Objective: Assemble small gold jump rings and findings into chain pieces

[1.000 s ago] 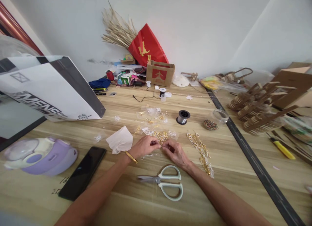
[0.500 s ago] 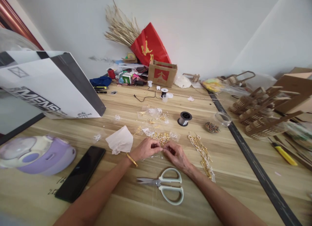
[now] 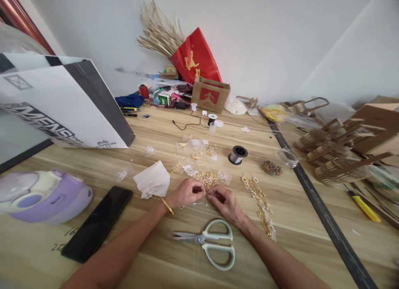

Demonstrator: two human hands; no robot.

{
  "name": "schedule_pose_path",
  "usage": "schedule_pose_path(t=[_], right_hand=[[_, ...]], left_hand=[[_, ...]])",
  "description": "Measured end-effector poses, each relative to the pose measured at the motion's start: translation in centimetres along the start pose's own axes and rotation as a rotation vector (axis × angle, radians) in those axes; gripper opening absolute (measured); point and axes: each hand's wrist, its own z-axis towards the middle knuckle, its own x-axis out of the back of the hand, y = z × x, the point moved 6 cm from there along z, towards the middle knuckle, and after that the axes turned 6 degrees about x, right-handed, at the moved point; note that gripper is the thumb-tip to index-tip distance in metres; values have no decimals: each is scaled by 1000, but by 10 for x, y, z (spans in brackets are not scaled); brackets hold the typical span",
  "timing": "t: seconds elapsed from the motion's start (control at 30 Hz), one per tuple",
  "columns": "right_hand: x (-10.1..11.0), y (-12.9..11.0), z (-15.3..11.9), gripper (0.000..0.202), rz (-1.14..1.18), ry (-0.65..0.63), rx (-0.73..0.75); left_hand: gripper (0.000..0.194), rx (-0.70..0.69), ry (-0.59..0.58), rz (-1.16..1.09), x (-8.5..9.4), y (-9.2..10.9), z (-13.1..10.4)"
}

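Scissors (image 3: 200, 238) lie on the table (image 3: 174, 272), a phone (image 3: 98, 222) to their left. Small pieces (image 3: 207, 178) lie just beyond the left hand (image 3: 186, 192) and right hand (image 3: 226, 203); chains (image 3: 261, 204) lie to the right, a spool (image 3: 238, 155) farther back.

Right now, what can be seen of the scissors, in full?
The scissors lie flat on the wood-grained table, nearer the viewer than the left hand and right hand; neither touches them. Two pale greenish looped handles, seemingly plastic, point right; the silvery, metal-looking blades point left, nearly closed.
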Motion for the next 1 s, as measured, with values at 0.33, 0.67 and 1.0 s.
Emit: schedule_pose_path(t=[0.33, 0.67, 1.0], right_hand=[[2, 0, 0, 17, -65, 5, 2], [2, 1, 0, 18, -69, 20, 4], [1, 3, -1, 16, -62, 10, -6]], left_hand=[[17, 26, 100, -81, 23, -12, 2], [10, 30, 39, 94, 35, -21, 1], [15, -77, -33, 477, 16, -10, -1]])
